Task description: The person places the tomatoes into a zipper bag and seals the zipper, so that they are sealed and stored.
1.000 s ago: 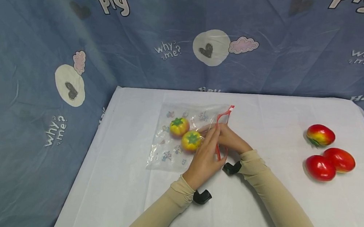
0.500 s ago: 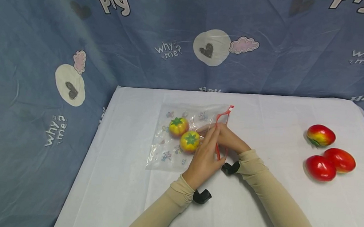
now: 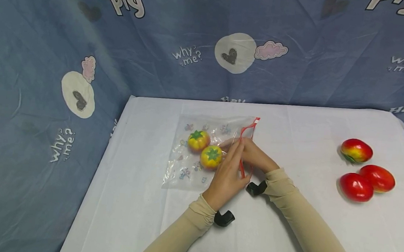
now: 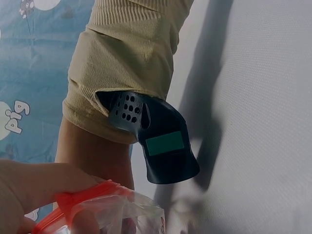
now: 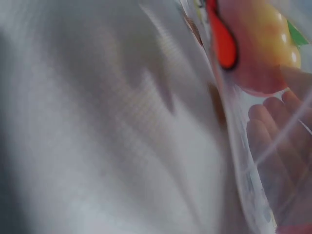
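A white cloth covers the worktop (image 3: pixel 121 207), faintly creased. Behind it and along the left hangs a blue curtain (image 3: pixel 183 18) printed with pale circles, hearts, pink clouds and words such as "pig" and "why me?". A clear bag (image 3: pixel 176 176) lies on the cloth, its red-edged mouth (image 4: pixel 78 197) facing right; inside, one yellow-orange fruit (image 3: pixel 198 141) sits just beside a second fruit (image 3: pixel 211 157), green tops up. The person's left hand (image 3: pixel 226 181) pinches the bag's edge, fingers nearly straight. The right hand (image 3: pixel 257 153) reaches into the mouth beside the second fruit; whether its fingers grip anything, or how far they open, cannot be told. Well apart at right lie three red fruits (image 3: pixel 356 187), two apparently touching.
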Motion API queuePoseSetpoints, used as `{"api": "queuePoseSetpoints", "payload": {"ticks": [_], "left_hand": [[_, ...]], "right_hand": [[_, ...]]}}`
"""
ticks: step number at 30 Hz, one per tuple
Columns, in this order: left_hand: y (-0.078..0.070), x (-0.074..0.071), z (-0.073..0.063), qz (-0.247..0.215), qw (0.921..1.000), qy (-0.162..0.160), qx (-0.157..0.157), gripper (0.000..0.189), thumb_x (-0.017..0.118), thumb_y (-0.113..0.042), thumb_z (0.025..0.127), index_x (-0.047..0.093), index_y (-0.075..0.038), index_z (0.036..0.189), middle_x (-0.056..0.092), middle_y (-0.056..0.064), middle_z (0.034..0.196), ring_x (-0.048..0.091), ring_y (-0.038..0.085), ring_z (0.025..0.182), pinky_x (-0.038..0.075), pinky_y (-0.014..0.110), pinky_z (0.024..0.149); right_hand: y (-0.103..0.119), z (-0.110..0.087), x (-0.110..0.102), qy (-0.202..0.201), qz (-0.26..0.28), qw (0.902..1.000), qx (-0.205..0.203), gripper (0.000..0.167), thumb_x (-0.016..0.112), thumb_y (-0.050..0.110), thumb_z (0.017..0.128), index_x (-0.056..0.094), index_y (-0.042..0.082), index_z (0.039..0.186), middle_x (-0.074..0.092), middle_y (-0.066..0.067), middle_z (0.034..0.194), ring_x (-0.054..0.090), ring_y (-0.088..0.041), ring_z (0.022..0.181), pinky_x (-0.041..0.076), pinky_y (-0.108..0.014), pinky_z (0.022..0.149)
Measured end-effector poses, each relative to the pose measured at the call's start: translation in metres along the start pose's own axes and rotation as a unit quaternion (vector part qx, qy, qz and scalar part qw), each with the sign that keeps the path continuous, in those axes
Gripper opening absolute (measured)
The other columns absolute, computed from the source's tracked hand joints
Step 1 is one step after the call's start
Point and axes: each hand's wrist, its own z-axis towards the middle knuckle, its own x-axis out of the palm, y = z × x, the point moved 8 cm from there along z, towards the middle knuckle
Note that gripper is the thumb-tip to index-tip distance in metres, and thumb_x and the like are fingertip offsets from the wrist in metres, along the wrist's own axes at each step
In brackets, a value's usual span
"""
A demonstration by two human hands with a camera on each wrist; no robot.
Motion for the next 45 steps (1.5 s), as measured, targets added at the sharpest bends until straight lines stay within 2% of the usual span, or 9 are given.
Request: {"api": "queuePoseSetpoints", "payload": {"ticks": [3,7,15,20,23,32,38,45], "left_hand": [[0.000,0.000,0.000,0.002,1.0000,0.003,-0.002,0.103,0.088,-0.011,0.079,0.028,-0.006,0.163,0.032,0.010,0.169,0.044,0.026,0.150,0.040,0.044,0.122],[-0.001,0.000,0.000,-0.002,1.0000,0.005,-0.001,0.105,0.088,-0.011,0.079,0.025,-0.006,0.164,0.030,0.010,0.169,0.042,0.026,0.151,0.038,0.042,0.124],[0.000,0.001,0.000,-0.011,0.9999,0.007,0.001,0.108,0.087,-0.009,0.080,0.020,-0.008,0.165,0.027,0.010,0.171,0.039,0.024,0.153,0.040,0.038,0.122],[0.001,0.000,0.000,-0.014,0.9998,0.010,-0.004,0.110,0.087,-0.009,0.080,0.018,-0.010,0.166,0.026,0.009,0.171,0.039,0.025,0.153,0.038,0.038,0.123],[0.001,0.000,0.000,-0.014,0.9998,0.012,-0.006,0.111,0.088,-0.011,0.080,0.018,-0.010,0.166,0.025,0.009,0.172,0.037,0.026,0.154,0.038,0.040,0.123],[0.004,0.002,0.001,-0.018,0.9997,0.011,-0.012,0.113,0.088,-0.011,0.080,0.016,-0.012,0.167,0.028,0.009,0.170,0.039,0.026,0.153,0.038,0.040,0.123],[0.005,0.002,0.001,-0.026,0.9995,0.012,-0.016,0.112,0.088,-0.011,0.080,0.016,-0.013,0.167,0.027,0.009,0.170,0.039,0.026,0.153,0.038,0.040,0.123],[0.004,0.002,0.001,-0.018,0.9997,0.010,-0.013,0.111,0.088,-0.013,0.081,0.016,-0.012,0.167,0.027,0.009,0.171,0.038,0.025,0.154,0.037,0.039,0.124]], "right_hand": [[-0.001,-0.002,-0.001,-0.006,0.001,1.0000,0.003,0.028,0.071,0.005,0.093,0.075,-0.003,0.119,0.079,-0.017,0.106,0.072,-0.015,0.097,0.055,-0.023,0.090],[-0.002,-0.006,-0.003,-0.010,0.010,0.9998,0.012,0.030,0.070,0.005,0.092,0.074,-0.003,0.121,0.078,-0.016,0.106,0.068,-0.008,0.092,0.054,-0.022,0.085],[-0.001,-0.014,-0.007,-0.022,-0.023,0.9991,0.030,0.035,0.071,0.002,0.087,0.073,-0.003,0.122,0.077,-0.017,0.114,0.069,-0.022,0.105,0.055,-0.032,0.094],[0.005,-0.019,-0.011,-0.029,-0.028,0.9991,0.014,0.036,0.070,-0.004,0.087,0.071,-0.006,0.122,0.075,-0.021,0.117,0.070,-0.031,0.110,0.058,-0.046,0.099],[0.005,-0.022,-0.013,-0.032,-0.028,0.9991,0.008,0.035,0.069,-0.008,0.086,0.070,-0.007,0.121,0.075,-0.022,0.117,0.069,-0.033,0.111,0.058,-0.050,0.100],[0.009,-0.031,-0.018,-0.038,-0.049,0.9981,-0.006,0.027,0.072,-0.004,0.089,0.070,-0.005,0.116,0.074,-0.021,0.114,0.072,-0.038,0.108,0.060,-0.050,0.096],[0.015,-0.037,-0.021,-0.039,-0.055,0.9977,-0.014,0.028,0.073,-0.002,0.091,0.071,-0.001,0.119,0.074,-0.018,0.117,0.073,-0.037,0.107,0.060,-0.050,0.096],[0.017,-0.047,-0.030,-0.060,-0.061,0.9961,-0.019,0.035,0.076,0.002,0.091,0.070,-0.001,0.126,0.074,-0.019,0.121,0.073,-0.038,0.108,0.061,-0.050,0.094]]}}
